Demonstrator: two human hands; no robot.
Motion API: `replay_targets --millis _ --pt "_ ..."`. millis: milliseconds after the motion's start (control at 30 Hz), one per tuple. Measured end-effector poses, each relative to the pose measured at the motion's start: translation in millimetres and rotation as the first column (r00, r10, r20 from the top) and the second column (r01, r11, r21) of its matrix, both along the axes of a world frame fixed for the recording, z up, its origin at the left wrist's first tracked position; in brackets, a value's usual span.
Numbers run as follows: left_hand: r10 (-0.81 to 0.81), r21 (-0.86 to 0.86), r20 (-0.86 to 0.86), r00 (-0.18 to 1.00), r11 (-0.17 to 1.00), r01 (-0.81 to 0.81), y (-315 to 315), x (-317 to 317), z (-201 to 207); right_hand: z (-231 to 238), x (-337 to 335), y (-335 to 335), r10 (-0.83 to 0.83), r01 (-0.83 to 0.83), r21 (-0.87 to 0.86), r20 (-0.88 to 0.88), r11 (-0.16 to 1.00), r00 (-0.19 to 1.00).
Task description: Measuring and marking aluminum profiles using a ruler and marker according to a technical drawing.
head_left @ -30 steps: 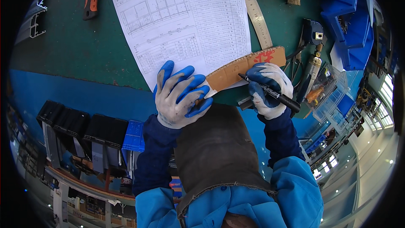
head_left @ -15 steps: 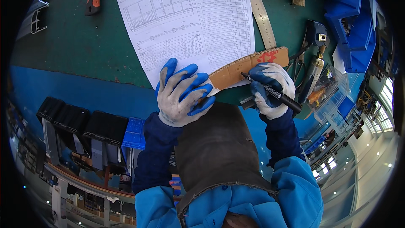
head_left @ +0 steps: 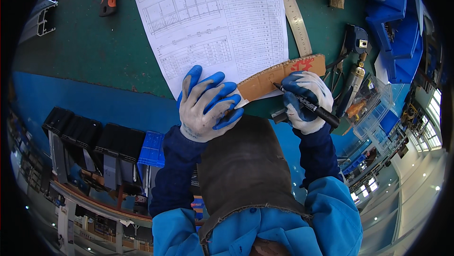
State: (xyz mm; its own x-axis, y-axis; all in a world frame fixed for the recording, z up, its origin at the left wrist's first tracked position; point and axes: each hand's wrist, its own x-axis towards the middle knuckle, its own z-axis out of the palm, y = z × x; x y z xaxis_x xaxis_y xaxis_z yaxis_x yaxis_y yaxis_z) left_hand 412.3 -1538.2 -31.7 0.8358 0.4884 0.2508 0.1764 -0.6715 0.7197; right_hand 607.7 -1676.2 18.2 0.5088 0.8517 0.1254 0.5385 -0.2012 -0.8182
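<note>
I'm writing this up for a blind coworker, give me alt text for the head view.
A gloved right hand holds a black marker, its tip at a brown cardboard strip; the gloved left hand is at the strip's left end. The strip overlaps a printed sheet on a green bench.

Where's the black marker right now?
In the head view, just right of centre: the black marker is in the gloved right hand, its tip over the brown cardboard strip.
</note>
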Motion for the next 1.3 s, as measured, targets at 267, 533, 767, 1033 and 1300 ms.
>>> replay_targets --millis 267,533,767,1033,1300 --pt "0.000 0.002 0.003 1.000 1.000 0.000 0.3 0.1 0.0 -1.7 0.1 1.6 -0.064 0.064 0.036 0.013 0.997 0.998" --pt "0.002 -0.043 0.003 1.000 0.999 -0.002 2.1 2.3 6.9 8.6 -3.6 -2.8 -0.272 0.272 -0.028 -0.195 0.962 0.942" --pt "-0.102 -0.234 0.111 0.989 0.964 0.126 10.8 17.3 71.8 61.1 12.6 -28.3 0.287 -0.069 -0.376 0.565 0.924 0.774" --pt "-0.302 -0.246 0.083 0.950 0.917 0.313 -30.5 49.3 126.8 125.0 39.9 -222.8 -0.635 0.748 0.119 0.624 0.653 0.456" --pt "0.748 -0.671 -0.269 0.606 0.306 -0.676 -12.3 -18.0 44.9 57.0 116.4 -469.2 -0.750 0.967 -0.205 0.661 -0.152 0.022"
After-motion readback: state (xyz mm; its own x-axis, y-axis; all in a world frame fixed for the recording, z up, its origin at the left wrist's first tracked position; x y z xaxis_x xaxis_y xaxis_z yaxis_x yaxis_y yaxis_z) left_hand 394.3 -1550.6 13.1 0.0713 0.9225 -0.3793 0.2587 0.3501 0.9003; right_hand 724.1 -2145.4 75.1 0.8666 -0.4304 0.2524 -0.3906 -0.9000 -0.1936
